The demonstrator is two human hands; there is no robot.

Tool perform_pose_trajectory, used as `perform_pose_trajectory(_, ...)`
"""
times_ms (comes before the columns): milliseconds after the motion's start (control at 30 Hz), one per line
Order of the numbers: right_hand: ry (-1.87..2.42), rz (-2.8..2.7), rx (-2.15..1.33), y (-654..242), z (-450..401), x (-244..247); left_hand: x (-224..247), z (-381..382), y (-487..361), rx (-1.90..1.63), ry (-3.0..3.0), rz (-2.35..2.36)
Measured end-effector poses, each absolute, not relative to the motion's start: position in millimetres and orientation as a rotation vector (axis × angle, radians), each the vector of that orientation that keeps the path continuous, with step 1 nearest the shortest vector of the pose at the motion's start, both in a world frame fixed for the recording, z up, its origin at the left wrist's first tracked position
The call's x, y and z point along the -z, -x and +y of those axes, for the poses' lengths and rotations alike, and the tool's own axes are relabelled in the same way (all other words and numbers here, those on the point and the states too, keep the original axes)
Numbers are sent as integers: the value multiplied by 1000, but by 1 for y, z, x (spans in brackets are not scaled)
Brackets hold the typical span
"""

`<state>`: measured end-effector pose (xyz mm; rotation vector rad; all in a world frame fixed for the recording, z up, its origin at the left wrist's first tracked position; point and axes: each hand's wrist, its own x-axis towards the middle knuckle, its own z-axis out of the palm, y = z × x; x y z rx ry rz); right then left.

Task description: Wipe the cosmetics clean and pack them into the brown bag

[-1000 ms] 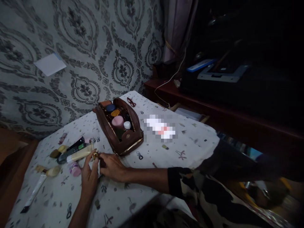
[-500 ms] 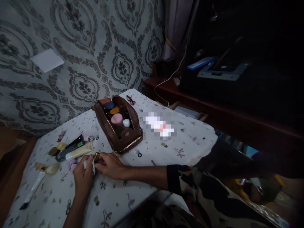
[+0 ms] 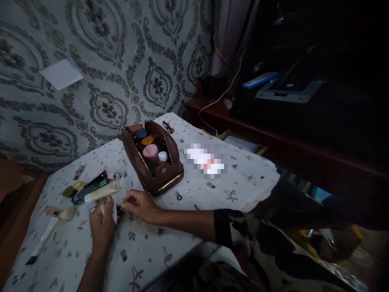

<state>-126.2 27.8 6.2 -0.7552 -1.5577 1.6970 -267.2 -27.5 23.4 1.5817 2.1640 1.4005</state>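
My left hand [image 3: 101,223] is closed around a crumpled white tissue [image 3: 112,211]. Just to its right, my right hand [image 3: 142,207] has its fingertips pinched on a small dark item with gold on it [image 3: 120,209]; its full shape is hidden between the hands. Both hands are low over the table, close together. A cream tube [image 3: 102,191] lies right behind the left hand, beside a dark green tube [image 3: 86,194]. Partly covered by the left hand is a purple-and-white item [image 3: 92,207]. The open brown cosmetic bag [image 3: 133,162] stands behind the right hand.
Inside the bag are a pink-lidded jar [image 3: 150,152], a white cap [image 3: 163,156] and other containers. Makeup brushes [image 3: 67,213] and a white tube [image 3: 42,240] lie at the left. Glasses [image 3: 168,127] and a blurred-out item [image 3: 205,160] rest on the patterned tablecloth [image 3: 182,243].
The gold-and-dark item has tipped lower, from upright between my hands. My left hand has shifted slightly left with the tissue, and my right fingers have lifted and bunched up.
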Motion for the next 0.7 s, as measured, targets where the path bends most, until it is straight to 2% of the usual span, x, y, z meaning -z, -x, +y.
perform_pose_trajectory(433, 687, -1428, -1848, 131, 27, 1, -38, -29, 274, -898, -1771, 1815)
perform_pose_trajectory(700, 667, -1597, -1711, 124, 25, -6, -26, -32, 278, -1012, -1830, 1983)
